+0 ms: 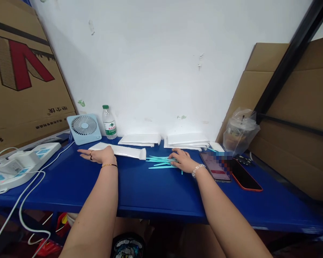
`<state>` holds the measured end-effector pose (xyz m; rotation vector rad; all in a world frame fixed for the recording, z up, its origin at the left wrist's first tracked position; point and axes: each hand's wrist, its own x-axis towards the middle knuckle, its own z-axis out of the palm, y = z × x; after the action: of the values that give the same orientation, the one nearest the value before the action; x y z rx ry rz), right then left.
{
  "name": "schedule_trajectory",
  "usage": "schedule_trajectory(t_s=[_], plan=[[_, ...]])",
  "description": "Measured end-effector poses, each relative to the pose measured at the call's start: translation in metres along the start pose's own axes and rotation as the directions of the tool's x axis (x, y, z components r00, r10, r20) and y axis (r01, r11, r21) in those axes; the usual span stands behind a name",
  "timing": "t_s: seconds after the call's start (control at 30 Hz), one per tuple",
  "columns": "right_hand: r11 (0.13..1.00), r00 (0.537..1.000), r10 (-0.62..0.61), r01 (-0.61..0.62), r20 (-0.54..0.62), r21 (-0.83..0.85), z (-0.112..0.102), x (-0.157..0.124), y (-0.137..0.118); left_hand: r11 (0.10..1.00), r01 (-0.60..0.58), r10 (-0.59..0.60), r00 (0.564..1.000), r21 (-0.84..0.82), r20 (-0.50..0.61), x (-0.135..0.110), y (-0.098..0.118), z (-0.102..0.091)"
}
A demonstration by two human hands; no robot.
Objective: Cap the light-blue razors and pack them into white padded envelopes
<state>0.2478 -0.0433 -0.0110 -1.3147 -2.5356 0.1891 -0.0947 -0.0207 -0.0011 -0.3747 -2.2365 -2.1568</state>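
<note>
My left hand (100,155) lies at the left end of a flat white packet (129,151), its fingers stretched out to the left and a ring on one of them. The hand covers part of the packet; the palm side is hidden. My right hand (183,160) rests over the right end of a loose pile of thin teal plastic sticks (158,162). Its fingers are bent and apart, touching the sticks, with none visibly lifted. Behind the hands, white packets (140,139) lie at the wall, and a second stack of white packets (187,140) sits to their right.
On the blue table (156,193) stand a small fan (84,128), a water bottle (109,123) and a power strip (29,165) with cables at left. At right lie a phone (216,168), a red-edged phone (246,175) and a bagged drink cup (238,132). Cardboard flanks both sides.
</note>
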Motion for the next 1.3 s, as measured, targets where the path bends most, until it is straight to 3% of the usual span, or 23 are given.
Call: schedule_trajectory(t_s=[0.13,0.23,0.3,0.33,0.37,0.4,0.43,0.5,0.53,0.57,0.6,0.7,0.83,0.9,0.97,1.0,1.07,1.1,1.17,1.3], plan=[[0.993,0.995,0.085,-0.08,-0.06,0.087,-0.01,-0.005,0.017,0.981,-0.111,0.122,0.991,0.16,-0.057,-0.001,0.013,-0.012],[0.983,0.977,0.172,-0.162,-0.126,0.087,-0.014,-0.009,0.04,0.931,-0.353,0.358,0.933,0.088,-0.048,-0.011,0.028,-0.019],[0.984,0.973,0.172,-0.164,-0.151,0.069,-0.012,-0.009,0.052,0.858,-0.498,0.511,0.854,-0.125,0.104,-0.026,0.034,-0.018],[0.987,0.974,0.158,-0.151,-0.162,0.057,-0.01,-0.008,0.056,0.826,-0.49,0.555,0.793,-0.278,0.251,-0.037,0.035,-0.014],[0.99,0.976,0.138,-0.132,-0.167,0.046,-0.009,-0.007,0.058,0.807,-0.435,0.583,0.691,-0.399,0.426,-0.05,0.035,-0.009],[0.993,0.98,0.118,-0.113,-0.162,0.037,-0.007,-0.006,0.058,0.803,-0.392,0.596,0.533,-0.45,0.601,-0.064,0.032,-0.004],[0.995,0.984,0.102,-0.098,-0.146,0.033,-0.005,-0.005,0.057,0.793,-0.391,0.596,0.334,-0.468,0.731,-0.077,0.028,0.002],[0.996,0.992,0.085,-0.082,-0.095,0.041,-0.005,-0.003,0.054,0.695,-0.507,0.56,-0.063,-0.51,0.826,-0.101,0.019,0.011],[0.996,0.994,0.083,-0.079,-0.068,0.051,-0.005,-0.003,0.051,0.631,-0.57,0.503,-0.216,-0.526,0.837,-0.111,0.014,0.013],[0.995,0.996,0.082,-0.079,-0.041,0.061,-0.007,-0.004,0.05,0.576,-0.621,0.446,-0.308,-0.532,0.841,-0.118,0.01,0.015],[0.994,0.996,0.082,-0.081,-0.016,0.073,-0.009,-0.006,0.048,0.523,-0.665,0.394,-0.366,-0.533,0.843,-0.123,0.008,0.015],[0.984,0.992,0.094,-0.105,0.082,0.146,-0.019,-0.014,0.047,0.44,-0.726,0.333,-0.416,-0.529,0.846,-0.128,0.005,0.011],[0.881,0.978,0.078,-0.159,0.195,0.445,-0.034,-0.022,0.044,0.451,-0.68,0.327,-0.478,-0.579,0.815,-0.131,0.01,0.001],[0.766,0.991,0.064,-0.123,0.115,0.631,-0.038,-0.021,0.038,0.458,-0.657,0.322,-0.505,-0.598,0.801,-0.134,0.012,-0.005],[0.64,0.985,0.155,-0.047,-0.069,0.767,-0.034,-0.014,0.033,0.454,-0.651,0.316,-0.521,-0.609,0.793,-0.137,0.014,-0.009],[0.587,0.955,0.245,-0.008,-0.169,0.81,-0.029,-0.009,0.031,0.447,-0.652,0.312,-0.528,-0.612,0.79,-0.138,0.014,-0.011],[0.51,0.826,0.459,0.056,-0.327,0.858,-0.014,0.003,0.029,0.432,-0.662,0.308,-0.531,-0.613,0.79,-0.141,0.014,-0.013],[0.485,0.761,0.54,0.069,-0.36,0.872,-0.006,0.009,0.028,0.425,-0.668,0.309,-0.528,-0.611,0.791,-0.143,0.013,-0.013],[0.438,0.708,0.608,0.079,-0.36,0.896,0.01,0.02,0.029,0.415,-0.677,0.318,-0.519,-0.608,0.794,-0.146,0.011,-0.013],[0.343,0.743,0.593,0.117,-0.311,0.932,0.023,0.031,0.024,0.402,-0.669,0.34,-0.524,-0.625,0.78,-0.153,0.007,-0.013]])
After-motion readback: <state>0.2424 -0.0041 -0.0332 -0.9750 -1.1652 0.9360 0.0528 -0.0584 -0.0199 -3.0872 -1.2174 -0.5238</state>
